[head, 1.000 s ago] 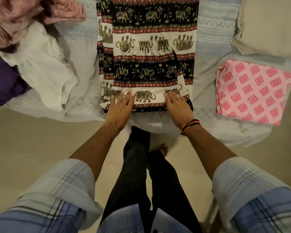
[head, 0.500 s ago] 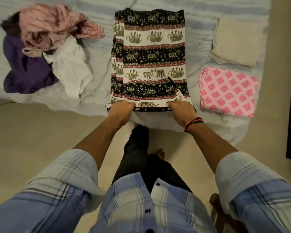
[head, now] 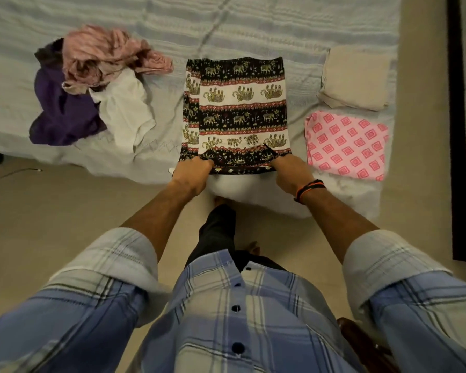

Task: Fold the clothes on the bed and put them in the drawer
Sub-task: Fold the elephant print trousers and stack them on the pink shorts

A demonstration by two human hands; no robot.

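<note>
Your left hand [head: 193, 172] and right hand [head: 288, 170] each grip a near corner of the elephant-print garment [head: 237, 111], lying on the bed [head: 253, 25]. Mid-fold, I judge: next, carry that edge evenly to the far end.

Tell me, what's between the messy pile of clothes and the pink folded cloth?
In the head view, the elephant-print garment lies between the unfolded pile and the pink patterned cloth. Both hands, left and right, grip its near edge.
</note>
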